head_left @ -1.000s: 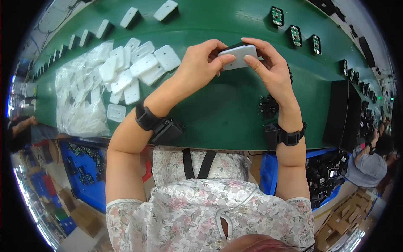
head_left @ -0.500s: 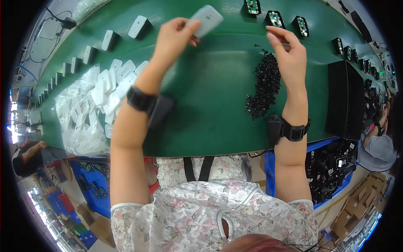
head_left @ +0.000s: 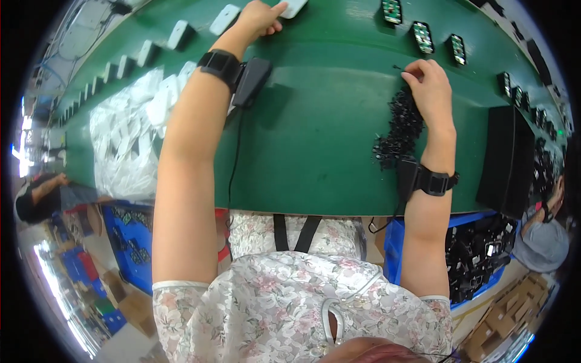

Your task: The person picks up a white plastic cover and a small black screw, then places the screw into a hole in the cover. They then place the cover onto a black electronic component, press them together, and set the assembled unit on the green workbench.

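Note:
My left hand (head_left: 260, 19) reaches to the far edge of the view, its fingers closed at the near-left edge of a white-topped case (head_left: 295, 6), which the frame's edge cuts off. To its left stands another white-topped case (head_left: 225, 20) with dark sides. My right hand (head_left: 431, 85) is at the far end of a pile of small black parts (head_left: 404, 124). Its thumb and fingertips are drawn together. Anything between them is too small or hidden to tell. One loose black part (head_left: 396, 67) lies just beyond those fingertips.
White-topped cases line the left side behind a plastic bag (head_left: 124, 142) of white covers (head_left: 162, 100). Open black housings with green circuit boards (head_left: 422, 37) stand far right. A black box (head_left: 505, 160) sits at right, above a blue bin (head_left: 396, 242). A cable (head_left: 235, 163) hangs from my left wrist device.
My left hand has moved away and slightly left with the white-topped case. My right hand has come down to the black parts, its fingers closing. The whole view has shifted a little.

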{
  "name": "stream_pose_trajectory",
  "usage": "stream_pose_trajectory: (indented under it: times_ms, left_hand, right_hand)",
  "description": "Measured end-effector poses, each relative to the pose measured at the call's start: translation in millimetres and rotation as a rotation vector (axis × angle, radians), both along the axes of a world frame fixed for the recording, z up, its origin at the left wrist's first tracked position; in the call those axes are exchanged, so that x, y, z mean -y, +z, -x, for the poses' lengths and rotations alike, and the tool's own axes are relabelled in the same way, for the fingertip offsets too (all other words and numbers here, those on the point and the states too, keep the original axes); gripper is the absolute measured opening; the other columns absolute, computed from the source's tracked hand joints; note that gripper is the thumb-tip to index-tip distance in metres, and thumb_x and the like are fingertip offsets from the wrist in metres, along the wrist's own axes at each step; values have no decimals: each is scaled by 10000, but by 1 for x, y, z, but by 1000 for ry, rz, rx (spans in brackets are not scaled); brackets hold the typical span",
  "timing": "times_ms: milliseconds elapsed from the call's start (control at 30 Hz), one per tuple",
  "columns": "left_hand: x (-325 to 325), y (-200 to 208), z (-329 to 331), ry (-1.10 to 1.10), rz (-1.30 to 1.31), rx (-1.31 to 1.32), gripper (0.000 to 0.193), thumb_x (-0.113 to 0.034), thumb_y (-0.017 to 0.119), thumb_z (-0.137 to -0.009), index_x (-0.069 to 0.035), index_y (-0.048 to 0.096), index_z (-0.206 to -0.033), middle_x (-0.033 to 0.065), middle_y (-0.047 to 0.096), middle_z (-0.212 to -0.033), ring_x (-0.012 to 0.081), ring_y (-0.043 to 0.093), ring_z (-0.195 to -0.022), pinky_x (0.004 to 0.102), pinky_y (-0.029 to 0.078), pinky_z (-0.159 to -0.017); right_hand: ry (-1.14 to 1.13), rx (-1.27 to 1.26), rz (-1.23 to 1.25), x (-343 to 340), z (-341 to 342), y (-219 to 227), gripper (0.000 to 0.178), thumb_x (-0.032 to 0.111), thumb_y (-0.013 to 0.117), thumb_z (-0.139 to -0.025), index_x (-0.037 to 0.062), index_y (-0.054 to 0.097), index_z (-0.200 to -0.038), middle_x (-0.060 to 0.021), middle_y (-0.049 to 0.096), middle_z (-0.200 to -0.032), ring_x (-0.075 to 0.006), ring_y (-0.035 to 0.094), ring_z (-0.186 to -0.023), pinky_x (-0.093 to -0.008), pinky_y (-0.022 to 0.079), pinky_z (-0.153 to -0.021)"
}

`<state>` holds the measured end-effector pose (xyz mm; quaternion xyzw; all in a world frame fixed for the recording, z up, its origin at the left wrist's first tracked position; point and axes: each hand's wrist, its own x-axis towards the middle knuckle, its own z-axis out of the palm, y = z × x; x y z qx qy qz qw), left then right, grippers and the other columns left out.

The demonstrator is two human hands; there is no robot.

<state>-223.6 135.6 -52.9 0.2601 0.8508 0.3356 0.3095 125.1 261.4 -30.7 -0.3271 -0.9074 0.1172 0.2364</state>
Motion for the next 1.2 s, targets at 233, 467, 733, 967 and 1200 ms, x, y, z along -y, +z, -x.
stream_pose_trajectory:
  times_ms: [233, 467, 733, 967, 1200]
  left_hand:
    - [100, 70, -43, -248, -90, -646, 330, -325, 622, -868, -11, 610, -969, 62, 637, -745, 159, 580, -654, 298, 467, -611]
    - [168, 38, -110, -464, -170, -1162, 402, -347, 695, -751, -49, 604, -1004, 76, 590, -1012, 278, 534, -954, 360, 463, -784]
    - [161, 23, -108, -391, -105, -1183, 277, -173, 654, -781, -38, 570, -1008, 96, 614, -947, 283, 553, -935, 380, 458, -785]
    - [118, 34, -147, -69, -601, -383, 206, -130, 558, -878, -35, 510, -1055, 163, 643, -801, 312, 623, -607, 331, 504, -548]
    - [99, 51, -198, -120, -643, 243, 219, -117, 571, -894, -75, 518, -1103, 64, 607, -725, 101, 572, -571, 237, 453, -441]
  right_hand:
    - [25, 50, -176, 3, -3, -5, 84, 70, 599, -814, 10, 550, -849, -117, 536, -790, -287, 542, -780, -378, 439, -701]
    - [67, -145, -106, 11, 5, 3, 111, 62, 580, -851, 15, 589, -951, -101, 589, -841, -217, 585, -735, -312, 454, -654]
    - [216, -500, 792, 46, 22, 19, 133, 86, 632, -856, -17, 624, -939, -26, 615, -827, -90, 582, -714, -211, 468, -637]
    - [381, -650, 1209, 69, 25, 27, 130, 71, 606, -873, -26, 587, -958, -88, 635, -867, -124, 606, -751, -239, 494, -677]
    - [422, -615, 1285, 93, 22, 34, 122, 91, 606, -878, -11, 602, -945, -55, 616, -836, -102, 562, -709, -221, 449, -643]
